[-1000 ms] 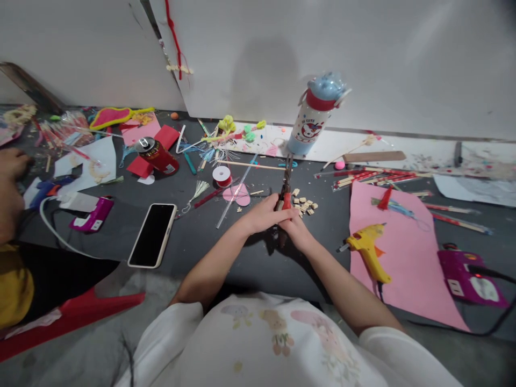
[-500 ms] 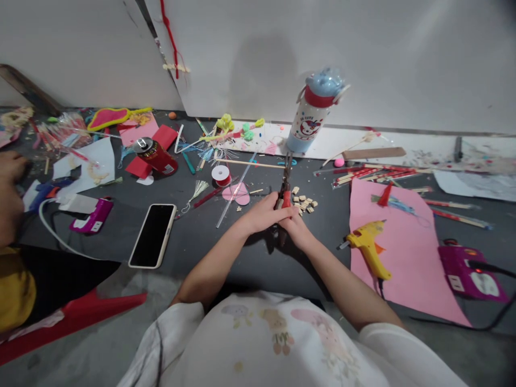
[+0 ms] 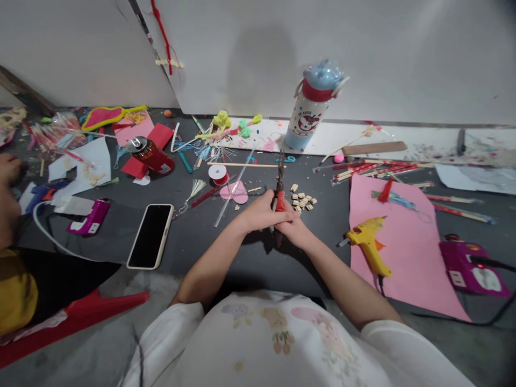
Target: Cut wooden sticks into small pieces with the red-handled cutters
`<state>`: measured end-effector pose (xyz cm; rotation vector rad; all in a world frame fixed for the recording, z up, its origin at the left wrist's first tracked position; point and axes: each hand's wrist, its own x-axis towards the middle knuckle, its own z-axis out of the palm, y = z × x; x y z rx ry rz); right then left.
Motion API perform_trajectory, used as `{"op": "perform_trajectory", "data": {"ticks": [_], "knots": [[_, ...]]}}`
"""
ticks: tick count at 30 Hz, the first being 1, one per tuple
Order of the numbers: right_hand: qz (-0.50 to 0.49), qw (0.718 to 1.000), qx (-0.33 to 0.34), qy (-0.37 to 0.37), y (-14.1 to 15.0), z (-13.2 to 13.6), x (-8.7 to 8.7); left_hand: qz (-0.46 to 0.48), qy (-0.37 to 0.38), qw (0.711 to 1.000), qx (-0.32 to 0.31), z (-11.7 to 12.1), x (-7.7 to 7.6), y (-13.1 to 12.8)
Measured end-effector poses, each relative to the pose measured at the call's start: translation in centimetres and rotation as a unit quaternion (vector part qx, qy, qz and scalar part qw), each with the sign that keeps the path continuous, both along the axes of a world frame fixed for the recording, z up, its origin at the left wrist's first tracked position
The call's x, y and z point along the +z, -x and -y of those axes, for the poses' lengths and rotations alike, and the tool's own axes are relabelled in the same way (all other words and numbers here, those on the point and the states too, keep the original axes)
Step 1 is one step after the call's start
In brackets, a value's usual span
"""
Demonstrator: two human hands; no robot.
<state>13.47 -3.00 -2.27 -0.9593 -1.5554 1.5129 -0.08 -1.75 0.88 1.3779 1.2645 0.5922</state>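
Long-nose pliers (image 3: 280, 180) with red handles are held in front of me, their jaws pointing toward the wall. My left hand (image 3: 261, 213) is closed around the handles from the left. From the right, my right hand (image 3: 295, 226) is closed on the same handles, its fingers meeting the left hand's. Much of the grip is hidden between the two hands. Just right of the pliers lies a small pile of short cut wooden pieces (image 3: 303, 203). A pink paper shape (image 3: 237, 192) and a clear stick (image 3: 229, 201) lie left of my hands.
A water bottle (image 3: 308, 110) stands behind the pliers. A yellow glue gun (image 3: 371, 244) rests on pink paper (image 3: 407, 263) at right. To the left are a phone (image 3: 150, 236), a drink can (image 3: 153, 157) and a ribbon spool (image 3: 218, 174). A co-worker's hand (image 3: 8, 167) shows at far left.
The pliers have tipped slightly left and their jaws stand more apart in the view. Both hands stay on the handles. The whole view has shifted a little.
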Motion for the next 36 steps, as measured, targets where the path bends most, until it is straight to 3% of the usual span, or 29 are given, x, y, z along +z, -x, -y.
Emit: {"op": "perform_trajectory", "data": {"ticks": [15, 29, 36], "knots": [[0.01, 0.999, -0.002, -0.046, 0.38, 0.07, 0.02, 0.064, 0.035, 0.997, 0.025, -0.2, 0.67, -0.03], [-0.035, 0.999, 0.013, -0.01, 0.53, 0.13, -0.19, 0.086, 0.034, 0.995, 0.035, -0.23, 0.45, 0.05], [-0.029, 0.999, -0.022, -0.004, 0.8, 0.06, -0.64, 0.072, 0.057, 0.995, 0.046, -0.22, 0.82, -0.2]]}}
